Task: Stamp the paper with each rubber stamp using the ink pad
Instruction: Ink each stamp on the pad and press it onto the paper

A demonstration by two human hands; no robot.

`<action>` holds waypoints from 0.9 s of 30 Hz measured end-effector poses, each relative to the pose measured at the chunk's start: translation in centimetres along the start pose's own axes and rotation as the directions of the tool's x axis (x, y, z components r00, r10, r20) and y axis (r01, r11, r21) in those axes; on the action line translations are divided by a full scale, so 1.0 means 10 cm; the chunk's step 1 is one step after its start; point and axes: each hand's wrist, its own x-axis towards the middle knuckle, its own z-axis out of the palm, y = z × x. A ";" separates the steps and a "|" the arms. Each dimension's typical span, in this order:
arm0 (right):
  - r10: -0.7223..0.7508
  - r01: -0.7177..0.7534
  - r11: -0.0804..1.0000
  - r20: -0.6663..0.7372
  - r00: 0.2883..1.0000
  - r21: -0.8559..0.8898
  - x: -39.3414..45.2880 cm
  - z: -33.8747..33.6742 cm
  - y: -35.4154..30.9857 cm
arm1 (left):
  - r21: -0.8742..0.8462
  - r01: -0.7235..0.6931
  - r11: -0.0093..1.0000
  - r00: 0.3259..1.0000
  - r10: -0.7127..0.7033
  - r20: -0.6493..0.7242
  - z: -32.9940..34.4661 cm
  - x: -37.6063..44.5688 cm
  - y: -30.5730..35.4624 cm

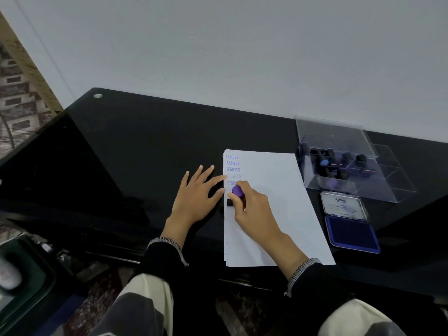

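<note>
A stack of white paper [278, 202] lies on the black glass table, with several blue "SAMPLE" prints down its left edge. My right hand [252, 209] grips a rubber stamp with a purple knob [237, 191], its black base down on the paper below the prints. My left hand [196, 195] lies flat with fingers spread, fingertips touching the paper's left edge. An open blue ink pad [351, 235] sits right of the paper, lid folded back. Behind it a clear plastic box [339, 166] holds several more stamps.
The black table [133, 154] stands against a pale wall, with its front edge near my knees. A patterned floor shows at the left. A dark object lies at the lower left, off the table.
</note>
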 end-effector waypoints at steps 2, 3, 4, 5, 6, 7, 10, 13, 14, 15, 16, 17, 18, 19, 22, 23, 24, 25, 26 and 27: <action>0.012 -0.013 1.000 0.020 1.000 0.011 0.09 -0.04 -0.02 | 0.007 -0.003 1.000 1.000 0.003 0.000 0.00 0.00 0.00; 0.013 -0.013 1.000 0.026 1.000 0.010 0.13 -0.05 -0.02 | 0.010 -0.003 1.000 1.000 0.003 0.000 0.00 0.00 0.00; 0.014 -0.014 1.000 0.032 0.999 0.004 0.16 -0.06 -0.02 | 0.011 -0.002 1.000 1.000 0.002 -0.002 0.00 0.00 0.00; 0.015 -0.015 1.000 0.035 0.999 -0.002 0.17 -0.07 -0.01 | 0.011 0.000 1.000 1.000 0.000 -0.003 0.00 0.00 0.00; 0.016 -0.016 1.000 0.035 0.999 -0.003 0.16 -0.06 -0.01 | 0.010 0.002 1.000 1.000 -0.002 -0.002 0.00 0.00 0.00; 0.015 -0.015 1.000 0.032 0.999 0.001 0.14 -0.05 -0.01 | 0.009 0.001 1.000 1.000 -0.001 -0.001 0.00 0.00 0.00; -0.007 0.007 1.000 0.006 1.000 0.008 0.01 0.00 0.00 | -0.004 0.003 1.000 1.000 -0.003 0.006 -0.02 0.00 0.01; -0.020 0.021 1.000 -0.012 1.000 0.011 -0.06 0.02 0.00 | -0.010 0.009 1.000 1.000 -0.009 0.013 -0.03 0.00 0.02; -0.015 0.015 1.000 -0.010 1.000 0.016 -0.04 0.02 0.00 | -0.007 0.009 1.000 1.000 -0.008 0.012 -0.03 0.00 0.02; -0.008 0.008 1.000 -0.005 1.000 0.023 -0.02 0.00 0.00 | -0.006 0.008 1.000 1.000 -0.008 0.011 -0.03 0.00 0.02; 0.000 0.000 1.000 0.002 1.000 0.030 0.02 -0.01 -0.01 | -0.006 0.007 1.000 1.000 -0.007 0.009 -0.03 0.00 0.03; 0.005 -0.006 0.999 0.011 1.000 0.036 0.06 -0.02 -0.01 | -0.004 0.005 1.000 1.000 -0.005 0.009 -0.03 -0.01 0.02; 0.009 -0.010 0.999 0.020 1.000 0.040 0.09 -0.03 -0.01 | -0.002 0.004 1.000 1.000 -0.004 0.009 -0.03 -0.01 0.02; 0.013 -0.015 0.999 0.031 0.999 0.040 0.13 -0.04 -0.01 | 0.000 0.004 1.000 1.000 -0.004 0.009 -0.03 -0.01 0.02; 0.024 -0.026 0.999 0.046 0.999 0.035 0.15 -0.04 -0.01 | -0.001 0.002 1.000 1.000 -0.002 0.004 -0.03 0.00 0.02; 0.023 -0.025 0.999 0.044 0.999 0.035 0.14 -0.04 0.00 | -0.003 0.001 1.000 1.000 -0.001 0.002 -0.03 0.00 0.01; 0.023 -0.025 0.999 0.042 0.999 0.036 0.11 -0.03 0.00 | -0.006 0.000 1.000 1.000 0.000 -0.001 -0.03 0.00 0.01; 0.022 -0.024 0.999 0.041 0.999 0.040 0.07 -0.03 -0.01 | -0.012 0.000 1.000 1.000 0.000 -0.004 -0.03 0.00 0.00; 0.021 -0.023 0.999 0.041 0.999 0.044 0.04 -0.03 -0.01 | -0.016 -0.001 1.000 1.000 0.001 -0.008 -0.03 0.01 0.00; 0.017 -0.019 0.999 0.041 0.999 0.047 0.01 -0.03 -0.01 | -0.020 -0.001 1.000 1.000 0.001 -0.010 -0.03 0.01 0.00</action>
